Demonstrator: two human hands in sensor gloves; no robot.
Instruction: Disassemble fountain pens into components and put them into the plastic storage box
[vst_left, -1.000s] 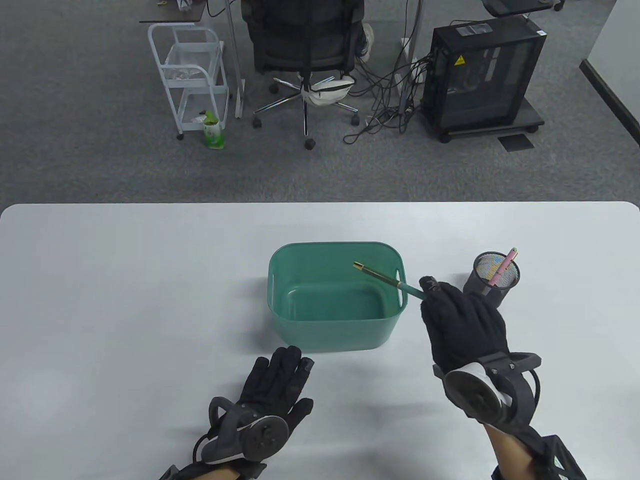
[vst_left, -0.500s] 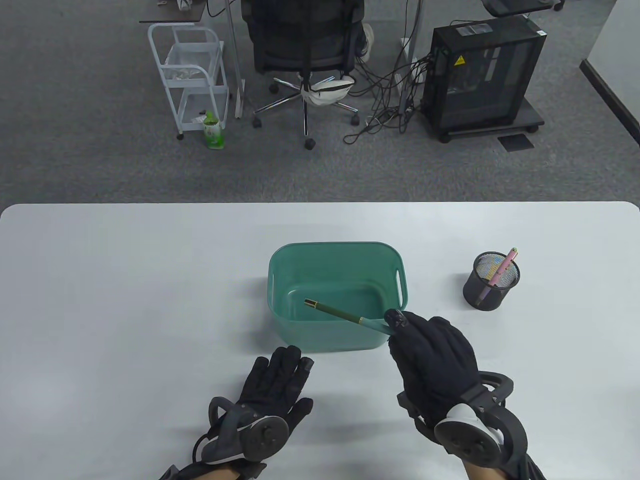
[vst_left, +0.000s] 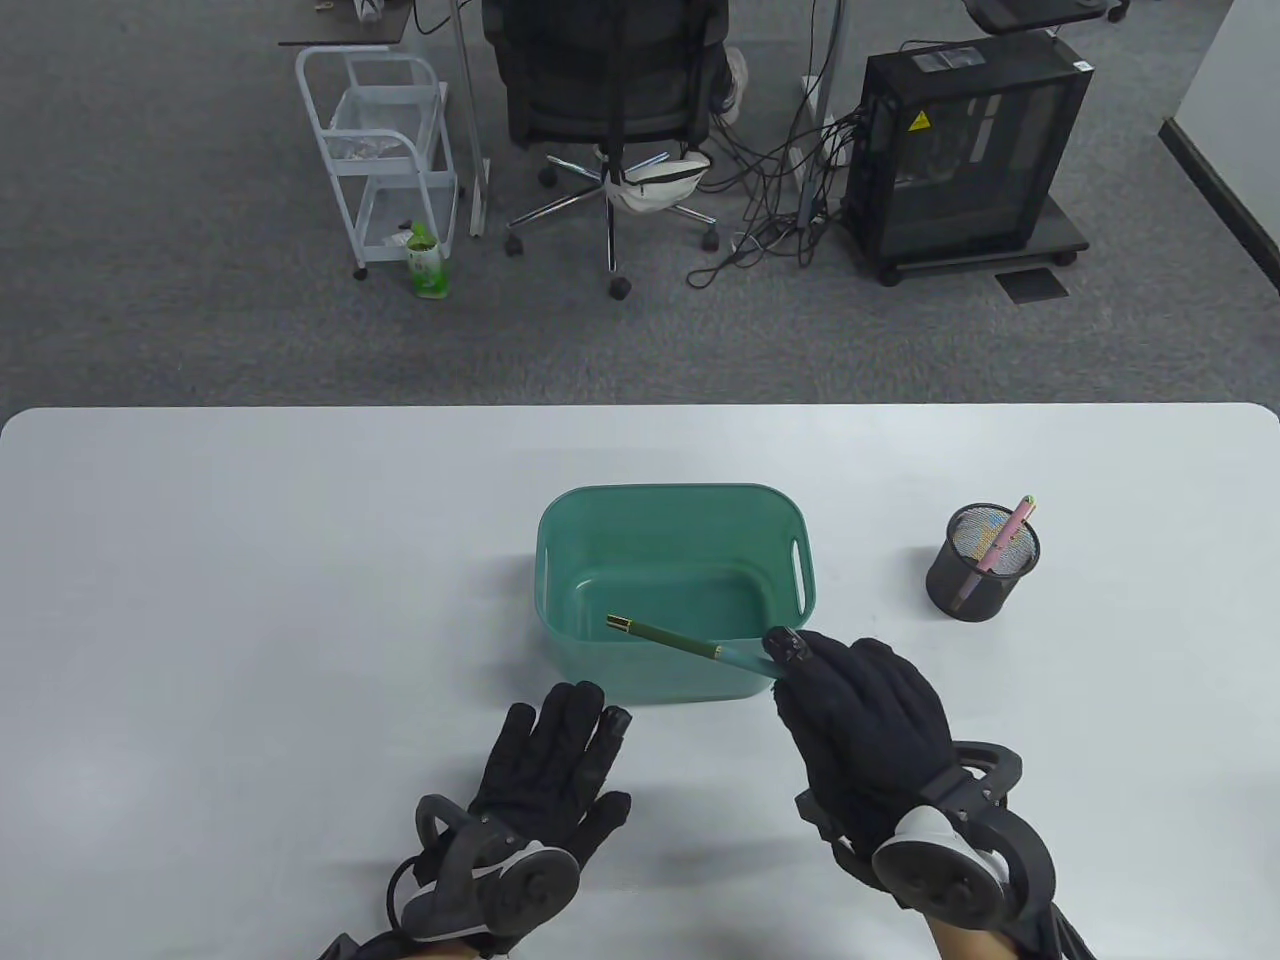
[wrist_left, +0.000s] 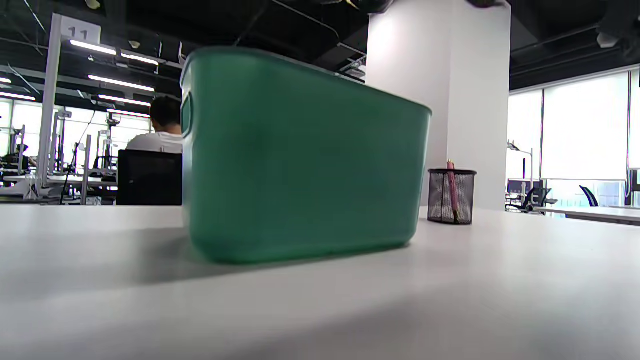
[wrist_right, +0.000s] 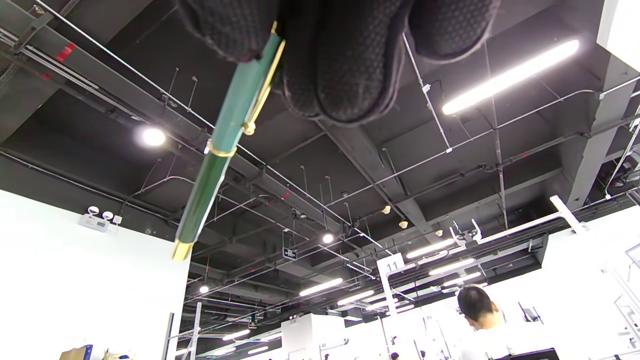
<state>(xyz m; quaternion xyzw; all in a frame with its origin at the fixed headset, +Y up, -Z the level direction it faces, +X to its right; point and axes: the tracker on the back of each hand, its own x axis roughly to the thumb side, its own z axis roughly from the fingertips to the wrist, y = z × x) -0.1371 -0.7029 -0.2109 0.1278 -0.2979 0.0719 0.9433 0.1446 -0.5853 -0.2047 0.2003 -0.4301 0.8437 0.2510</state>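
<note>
A green fountain pen (vst_left: 680, 642) with gold trim is gripped at one end by my right hand (vst_left: 800, 655), its free end pointing left over the near wall of the green plastic box (vst_left: 560, 590). The right wrist view shows the pen (wrist_right: 220, 145) slanting down from my gloved fingers (wrist_right: 345, 60). My left hand (vst_left: 565, 735) lies flat on the table just in front of the box, fingers straight, holding nothing. The left wrist view shows the box's near wall (wrist_left: 300, 160) close by. The inside of the box looks empty.
A black mesh pen cup (vst_left: 982, 562) with a pink pen (vst_left: 1008, 535) stands to the right of the box; it shows in the left wrist view as the cup (wrist_left: 451, 196). A person (wrist_right: 475, 305) sits in the background. An office chair (vst_left: 610, 90) stands beyond the table.
My right hand carried the green pen from over the box's right rim toward me and leftward, to above the near wall. My left hand shifted slightly.
</note>
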